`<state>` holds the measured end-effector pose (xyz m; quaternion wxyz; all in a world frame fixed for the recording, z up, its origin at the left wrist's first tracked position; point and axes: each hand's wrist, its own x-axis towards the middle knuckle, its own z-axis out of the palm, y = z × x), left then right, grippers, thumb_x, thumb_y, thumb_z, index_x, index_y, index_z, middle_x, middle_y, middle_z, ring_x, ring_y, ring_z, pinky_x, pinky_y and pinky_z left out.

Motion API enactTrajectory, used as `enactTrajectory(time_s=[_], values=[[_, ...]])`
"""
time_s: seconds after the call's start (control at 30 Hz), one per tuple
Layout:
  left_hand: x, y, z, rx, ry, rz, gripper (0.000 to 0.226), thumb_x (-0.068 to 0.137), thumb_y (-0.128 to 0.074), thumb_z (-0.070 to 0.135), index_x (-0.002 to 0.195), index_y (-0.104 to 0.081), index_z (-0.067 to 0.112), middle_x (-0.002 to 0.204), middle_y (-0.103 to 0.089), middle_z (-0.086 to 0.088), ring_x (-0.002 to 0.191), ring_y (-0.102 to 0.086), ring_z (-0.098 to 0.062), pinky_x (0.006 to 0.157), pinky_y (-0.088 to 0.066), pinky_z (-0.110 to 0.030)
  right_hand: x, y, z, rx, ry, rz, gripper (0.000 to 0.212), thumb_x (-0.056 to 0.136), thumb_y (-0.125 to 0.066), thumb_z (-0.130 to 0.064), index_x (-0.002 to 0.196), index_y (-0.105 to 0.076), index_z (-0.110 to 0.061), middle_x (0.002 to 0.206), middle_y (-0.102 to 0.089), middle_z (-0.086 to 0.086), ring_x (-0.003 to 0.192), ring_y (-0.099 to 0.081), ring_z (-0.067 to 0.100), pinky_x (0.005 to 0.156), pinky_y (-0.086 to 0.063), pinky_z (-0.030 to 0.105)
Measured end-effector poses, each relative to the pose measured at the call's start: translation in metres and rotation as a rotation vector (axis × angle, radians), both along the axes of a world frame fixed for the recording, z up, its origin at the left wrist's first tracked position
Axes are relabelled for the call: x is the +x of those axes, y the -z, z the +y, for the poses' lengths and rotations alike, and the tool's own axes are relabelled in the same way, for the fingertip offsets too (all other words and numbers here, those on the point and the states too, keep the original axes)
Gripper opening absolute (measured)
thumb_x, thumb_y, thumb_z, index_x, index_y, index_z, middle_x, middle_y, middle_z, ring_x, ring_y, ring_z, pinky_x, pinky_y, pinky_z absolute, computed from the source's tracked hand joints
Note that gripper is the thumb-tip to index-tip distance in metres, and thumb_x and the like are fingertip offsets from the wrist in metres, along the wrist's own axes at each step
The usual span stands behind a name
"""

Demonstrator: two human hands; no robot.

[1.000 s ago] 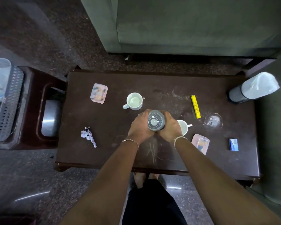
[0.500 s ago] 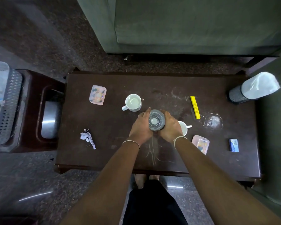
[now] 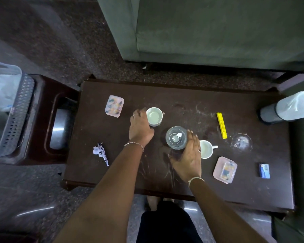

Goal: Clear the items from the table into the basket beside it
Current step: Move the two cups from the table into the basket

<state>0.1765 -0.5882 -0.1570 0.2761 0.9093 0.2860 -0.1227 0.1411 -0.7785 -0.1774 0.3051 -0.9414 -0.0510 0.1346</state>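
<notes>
Clear round glass tumbler (image 3: 176, 137): mid dark-brown wooden table (image 3: 182, 95), clasped by curled right hand (image 3: 186, 159). White ceramic cup (image 3: 154, 116) just beyond, touched by left hand (image 3: 140, 128); clasp hidden, cannot tell. Grey perforated plastic basket (image 3: 19, 111) well left.

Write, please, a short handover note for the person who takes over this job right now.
Left hand: at the handle side of the far white cup; grip unclear.
Right hand: holds the clear glass; lifted or not, unclear.
Also on the table: near cup, far pink tray, near pink tray, yellow stick, blue box, paper scrap, clear lid.
Basket: to the left, contents unclear.
Done: nothing visibly. Left: everything listed.
</notes>
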Motion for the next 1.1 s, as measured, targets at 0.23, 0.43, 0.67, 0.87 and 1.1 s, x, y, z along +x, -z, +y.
enactTrajectory(time_s=[0.23,0.43,0.67,0.87,1.1], values=[[0.025,0.023,0.0,0.003,0.024,0.09,0.085,0.073,-0.08,0.024,0.144,-0.034,0.019,0.137,-0.044,-0.013,0.125,-0.046,-0.033,0.097,-0.045,-0.043,0.002,0.012,-0.002,0.022,0.077,-0.057,0.104,0.067,-0.083,-0.03,0.148,-0.024,-0.004,0.155,-0.027,0.014,0.146,-0.021,0.028,0.12,-0.022,0.04],[0.024,0.025,0.003,-0.044,-0.014,0.08,0.078,0.069,-0.083,0.031,0.132,-0.04,0.021,0.127,-0.05,-0.012,0.111,-0.057,-0.034,0.085,-0.047,-0.041,0.008,0.015,0.001,0.026,0.09,-0.034,0.102,0.068,-0.084,-0.029,0.149,-0.024,-0.006,0.156,-0.025,0.014,0.147,-0.019,0.027,0.12,-0.022,0.04],[-0.017,0.01,0.001,-0.114,-0.197,-0.037,0.078,0.066,-0.082,0.038,0.13,-0.04,0.025,0.126,-0.055,-0.003,0.117,-0.052,-0.024,0.082,-0.046,-0.037,-0.013,0.009,-0.017,0.053,0.209,-0.024,0.101,0.067,-0.084,-0.025,0.148,-0.026,-0.009,0.156,-0.026,0.009,0.146,-0.022,0.024,0.116,-0.019,0.029],[-0.07,0.005,-0.025,-0.153,-0.416,-0.095,0.077,0.064,-0.083,0.036,0.128,-0.043,0.023,0.122,-0.058,-0.006,0.117,-0.052,-0.028,0.082,-0.048,-0.04,-0.015,0.006,-0.048,0.012,0.438,0.006,0.099,0.067,-0.084,-0.019,0.146,-0.028,-0.001,0.153,-0.027,0.018,0.143,-0.023,0.033,0.118,-0.018,0.036],[-0.122,0.017,-0.056,-0.215,-0.428,-0.142,0.075,0.065,-0.084,0.036,0.127,-0.044,0.024,0.122,-0.057,-0.002,0.114,-0.051,-0.023,0.078,-0.041,-0.03,-0.002,0.019,-0.058,0.011,0.343,0.067,0.105,0.065,-0.087,-0.025,0.148,-0.024,-0.014,0.155,-0.021,0.015,0.143,-0.025,0.032,0.117,-0.024,0.041]])
